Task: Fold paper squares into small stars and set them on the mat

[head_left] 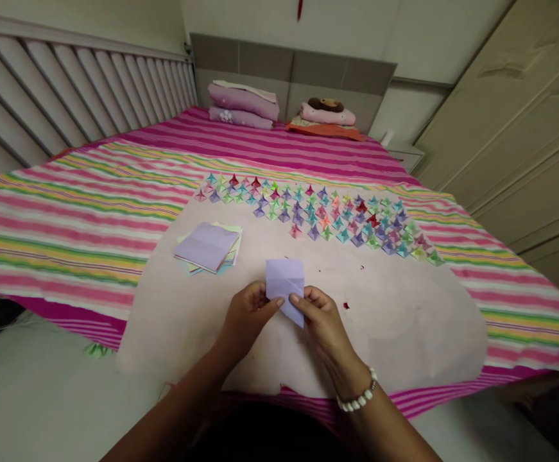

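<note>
A sheet of lilac origami paper (pixel 285 276), partly folded and with creases across it, is held up between both hands. My left hand (pixel 250 311) pinches its left edge, thumb on the front face. On the right side my right hand (pixel 322 314) grips it the same way, the two thumbs close together near the lower part. Left of the hands lies a stack of square coloured paper (pixel 206 246), lilac on top with yellow, white and blue edges showing. Beyond the hands stand rows of small folded paper pieces (pixel 327 212) in many colours.
All this rests on a large pale sheet (pixel 173 333) over a bed with a striped cover (pixel 67 221). Small red scraps (pixel 346 306) lie right of the hands. Folded bedding (pixel 243 106) sits by the headboard (pixel 264 61); a slatted rail (pixel 81 83) runs along the left.
</note>
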The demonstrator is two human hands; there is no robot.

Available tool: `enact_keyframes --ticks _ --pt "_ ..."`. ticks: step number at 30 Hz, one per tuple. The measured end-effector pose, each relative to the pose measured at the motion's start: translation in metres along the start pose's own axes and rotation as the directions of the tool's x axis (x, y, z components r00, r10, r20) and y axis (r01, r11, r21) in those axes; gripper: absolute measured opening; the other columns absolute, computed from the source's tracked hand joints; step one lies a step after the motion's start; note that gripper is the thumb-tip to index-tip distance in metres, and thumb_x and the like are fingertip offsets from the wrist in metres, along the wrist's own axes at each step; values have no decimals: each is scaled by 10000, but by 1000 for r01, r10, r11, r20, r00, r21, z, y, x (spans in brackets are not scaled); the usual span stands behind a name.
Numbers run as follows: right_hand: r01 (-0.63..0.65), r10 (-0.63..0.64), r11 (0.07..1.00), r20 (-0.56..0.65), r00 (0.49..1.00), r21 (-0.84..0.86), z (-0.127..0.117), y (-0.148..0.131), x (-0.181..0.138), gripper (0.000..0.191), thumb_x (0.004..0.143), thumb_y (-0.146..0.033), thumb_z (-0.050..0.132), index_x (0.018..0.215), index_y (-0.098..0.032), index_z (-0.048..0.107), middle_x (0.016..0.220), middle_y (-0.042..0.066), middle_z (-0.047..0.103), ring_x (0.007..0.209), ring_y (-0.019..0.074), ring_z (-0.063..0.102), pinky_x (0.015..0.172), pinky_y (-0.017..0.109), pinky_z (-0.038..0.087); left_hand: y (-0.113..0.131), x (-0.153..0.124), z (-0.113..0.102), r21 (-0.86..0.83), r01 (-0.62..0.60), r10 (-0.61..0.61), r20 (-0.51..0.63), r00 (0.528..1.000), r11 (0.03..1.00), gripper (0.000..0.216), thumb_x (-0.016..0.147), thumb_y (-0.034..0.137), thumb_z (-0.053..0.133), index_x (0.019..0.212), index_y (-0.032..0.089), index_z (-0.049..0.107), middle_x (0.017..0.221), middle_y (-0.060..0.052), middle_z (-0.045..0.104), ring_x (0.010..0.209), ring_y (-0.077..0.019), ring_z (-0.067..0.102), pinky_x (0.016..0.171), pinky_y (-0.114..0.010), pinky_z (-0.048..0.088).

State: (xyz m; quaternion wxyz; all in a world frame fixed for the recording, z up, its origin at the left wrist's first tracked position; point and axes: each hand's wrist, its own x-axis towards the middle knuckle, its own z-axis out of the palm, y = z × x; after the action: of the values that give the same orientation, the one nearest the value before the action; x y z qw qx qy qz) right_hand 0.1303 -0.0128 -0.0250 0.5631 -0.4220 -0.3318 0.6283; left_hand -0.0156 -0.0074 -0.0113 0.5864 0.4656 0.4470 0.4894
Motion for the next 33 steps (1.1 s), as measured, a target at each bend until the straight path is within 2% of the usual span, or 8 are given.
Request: enact_keyframes --ticks 3,6,9,14,22,26,31,33 --pt "-49 50 998 -3 999 28 2 2 0 208 610 -305 821 636 -194 648 637 -21 662 596 125 563 622 252 440 -6 3 -2 -24 -97 92 -132 987 995 286 663 215 752 790 197 496 724 31 632 658 -123 602 646 -245 474" --pt "-25 25 1000 14 1000 5 2 3 1 186 613 -291 816 704 -195 686 674 -6 685 631 146 590 671 278 461 -10 4 -4 14 -179 179 -133 975 984 297 684 198 738 750 202 448 774 24 629 703 -117 599 668 -243 473" --pt "6 -7 1000 69 998 20 2 1 3 259 620 -277 809 853 -207 720 801 19 729 733 189 635 769 332 477 -13 3 -6 121 -221 232 -87 969 968 188 716 196 712 811 190 549 789 11 636 739 -124 593 706 -255 469" --pt "14 -17 999 82 996 36 4 -3 2 250 668 -259 778 908 -203 735 840 26 749 759 190 656 826 349 474 -16 2 -7 168 -189 195 -19 981 967 379 745 212 693 1119 216 631 889 -9 671 774 -137 601 741 -277 474" --pt "72 -71 997 40 997 -40 -2 2 4 176 659 -258 792 807 -192 726 761 5 724 694 157 616 706 297 470 -15 6 -9 211 -302 315 -28 949 930 212 712 193 708 920 216 745 908 -39 646 774 -142 588 700 -261 483" --pt "126 -125 989 10 992 -72 0 2 7 209 637 -271 805 797 -195 695 704 -6 685 631 143 586 631 281 470 -12 6 -6 112 -176 183 -64 981 978 96 690 212 719 782 196 743 810 -32 677 745 -152 611 669 -257 481" --pt "159 -158 987 -46 986 6 3 2 9 668 488 -169 867 1100 -272 619 941 -1 684 772 166 619 695 293 501 -4 4 -7 -34 81 -83 -35 996 996 119 676 256 734 753 166 724 673 -5 686 645 -135 592 642 -254 466" --pt "108 -108 994 -43 993 4 4 3 8 646 468 -160 875 1061 -264 640 950 -1 687 768 162 619 679 283 497 -4 4 -7 -53 104 -103 8 995 993 141 664 266 747 743 154 716 687 -9 691 670 -137 596 665 -255 459"
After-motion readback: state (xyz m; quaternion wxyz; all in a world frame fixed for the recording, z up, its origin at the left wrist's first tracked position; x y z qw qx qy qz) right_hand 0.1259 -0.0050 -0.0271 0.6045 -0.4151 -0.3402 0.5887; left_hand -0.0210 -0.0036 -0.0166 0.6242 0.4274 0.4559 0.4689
